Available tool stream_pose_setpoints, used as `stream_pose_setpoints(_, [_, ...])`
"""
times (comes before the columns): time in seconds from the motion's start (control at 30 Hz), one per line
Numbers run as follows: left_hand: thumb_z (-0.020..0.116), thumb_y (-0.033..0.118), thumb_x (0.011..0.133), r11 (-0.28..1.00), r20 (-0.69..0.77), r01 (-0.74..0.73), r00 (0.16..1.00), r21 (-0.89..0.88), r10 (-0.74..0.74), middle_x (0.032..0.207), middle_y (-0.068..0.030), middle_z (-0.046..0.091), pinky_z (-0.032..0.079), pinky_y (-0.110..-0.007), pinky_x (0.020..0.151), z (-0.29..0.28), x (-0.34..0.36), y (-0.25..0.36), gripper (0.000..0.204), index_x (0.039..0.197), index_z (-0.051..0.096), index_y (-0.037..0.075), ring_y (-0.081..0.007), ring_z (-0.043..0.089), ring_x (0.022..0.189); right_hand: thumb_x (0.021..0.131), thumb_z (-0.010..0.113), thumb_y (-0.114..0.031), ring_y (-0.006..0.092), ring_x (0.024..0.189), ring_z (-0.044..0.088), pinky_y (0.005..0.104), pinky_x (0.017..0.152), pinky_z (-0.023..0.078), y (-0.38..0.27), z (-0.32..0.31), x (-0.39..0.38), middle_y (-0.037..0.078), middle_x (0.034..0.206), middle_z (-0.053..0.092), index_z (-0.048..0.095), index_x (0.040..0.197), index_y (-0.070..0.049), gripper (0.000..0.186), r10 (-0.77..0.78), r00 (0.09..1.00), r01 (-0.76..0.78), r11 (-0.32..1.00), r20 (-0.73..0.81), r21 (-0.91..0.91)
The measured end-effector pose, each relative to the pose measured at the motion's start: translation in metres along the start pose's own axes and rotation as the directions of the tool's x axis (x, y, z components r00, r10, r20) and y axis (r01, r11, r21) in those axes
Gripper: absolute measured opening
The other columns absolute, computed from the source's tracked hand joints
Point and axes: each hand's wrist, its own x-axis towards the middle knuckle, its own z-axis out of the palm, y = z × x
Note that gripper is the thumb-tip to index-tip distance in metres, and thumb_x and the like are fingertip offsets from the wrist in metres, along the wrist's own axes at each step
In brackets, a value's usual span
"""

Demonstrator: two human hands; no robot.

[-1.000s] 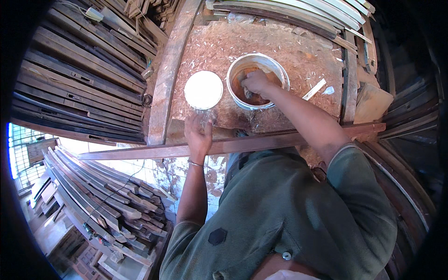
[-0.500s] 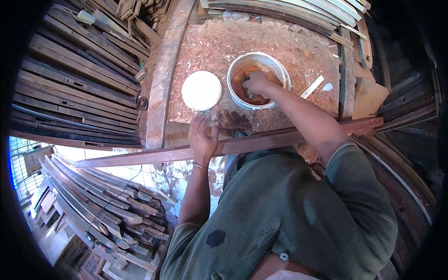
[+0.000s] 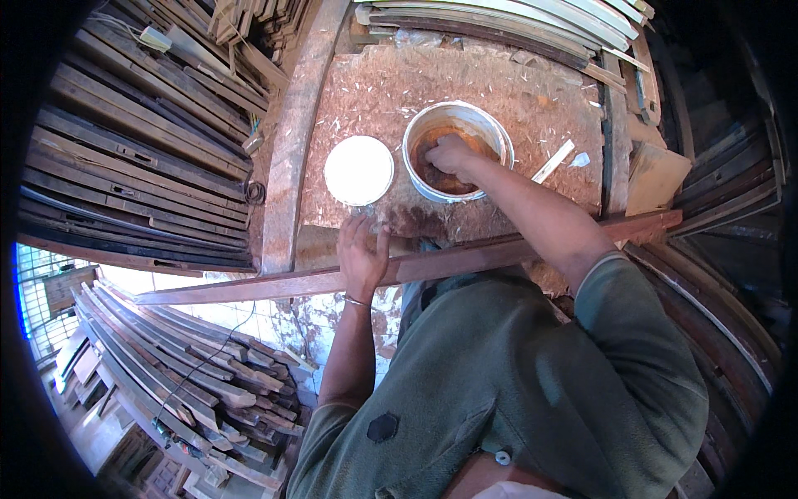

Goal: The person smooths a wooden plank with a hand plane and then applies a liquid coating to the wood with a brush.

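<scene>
My right hand (image 3: 453, 158) reaches down into a white round bucket (image 3: 501, 141) with an orange-brown substance inside. Its fingers are curled, and whatever they hold is hidden within the bucket. A long reddish-brown wooden beam (image 3: 465, 254) lies crosswise in front of my body. Over this beam rests my left hand (image 3: 362, 254), palm down, fingers stretched toward the worktable's near edge and thumb apart. Just beyond those fingers a white round lid (image 3: 358, 170) lies flat, to the left of the bucket.
Wood shavings litter the worktable (image 3: 366, 91). A pale wood strip (image 3: 553, 161) and a small white scrap (image 3: 580, 160) lie right of the bucket. Stacked boards (image 3: 141, 141) fill the left, more timber (image 3: 191, 366) lies lower left, and light strips (image 3: 499, 25) lie at the back.
My right hand has shifted slightly left and nearer inside the bucket, its fingers still curled. My left hand stays on the beam. The whole view has tilted a little.
</scene>
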Motion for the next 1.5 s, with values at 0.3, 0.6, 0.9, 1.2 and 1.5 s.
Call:
stream_pose_setpoints(0.3, [0.067, 0.029, 0.088, 0.997, 0.068, 0.082, 0.994, -0.016, -0.08, 0.11, -0.0211, 0.065, 0.048, -0.044, 0.093, 0.0, -0.005, 0.001, 0.032, 0.107, 0.066, 0.003, -0.0376, 0.061, 0.106, 0.077, 0.073, -0.019, 0.0217, 0.086, 0.066, 0.0318, 0.078, 0.051, 0.002, -0.042, -0.04, 0.01, 0.093, 0.071, 0.07, 0.103, 0.0, 0.033, -0.147, 0.989, 0.145, 0.984, 0.011, 0.103])
stream_pose_setpoints(0.6, [0.067, 0.023, 0.087, 0.993, -0.004, -0.092, 0.996, -0.068, 0.092, 0.093, -0.017, 0.068, 0.05, -0.043, 0.076, 0.013, -0.01, 0.03, 0.019, 0.09, 0.068, 0.005, -0.0349, 0.064, 0.084, 0.088, 0.058, -0.002, 0.0115, 0.088, 0.063, 0.0258, 0.078, 0.052, 0.056, -0.126, -0.146, 0.008, 0.104, 0.067, 0.059, 0.123, 0.004, 0.035, -0.355, 0.932, 0.32, 0.709, -0.075, 0.629])
stream_pose_setpoints(0.9, [0.07, 0.017, 0.084, 0.886, 0.133, -0.362, 0.901, -0.292, 0.412, 0.09, -0.0143, 0.066, 0.049, -0.043, 0.074, 0.088, -0.018, 0.18, 0.013, 0.09, 0.067, 0.006, -0.0339, 0.063, 0.083, 0.088, 0.054, 0.003, 0.0158, 0.083, 0.065, 0.0285, 0.075, 0.053, 0.201, -0.224, -0.28, 0.008, 0.099, 0.066, 0.054, 0.128, 0.002, 0.04, -0.23, 0.851, 0.497, 0.643, -0.472, 0.582])
stream_pose_setpoints(1.2, [0.062, 0.035, 0.091, 0.966, 0.294, -0.254, 0.921, -0.048, 0.257, 0.092, -0.0188, 0.068, 0.049, -0.047, 0.079, 0.151, -0.013, 0.223, 0.031, 0.094, 0.07, 0.005, -0.0378, 0.064, 0.088, 0.09, 0.053, 0.002, 0.0135, 0.085, 0.065, 0.0274, 0.071, 0.053, 0.381, -0.32, -0.337, 0.005, 0.097, 0.065, 0.055, 0.125, -0.002, 0.036, 0.02, 0.703, 0.317, 0.886, -0.711, 0.339])
stream_pose_setpoints(1.5, [0.055, 0.047, 0.094, 0.977, 0.36, -0.171, 0.926, 0.125, 0.116, 0.092, -0.0235, 0.067, 0.049, -0.047, 0.08, 0.154, -0.014, 0.226, 0.047, 0.098, 0.071, 0.003, -0.041, 0.065, 0.091, 0.087, 0.059, -0.004, 0.0168, 0.096, 0.063, 0.031, 0.087, 0.049, 0.434, -0.359, -0.314, 0.009, 0.105, 0.068, 0.06, 0.123, -0.005, 0.036, 0.02, 0.75, 0.141, 0.972, -0.662, 0.189])
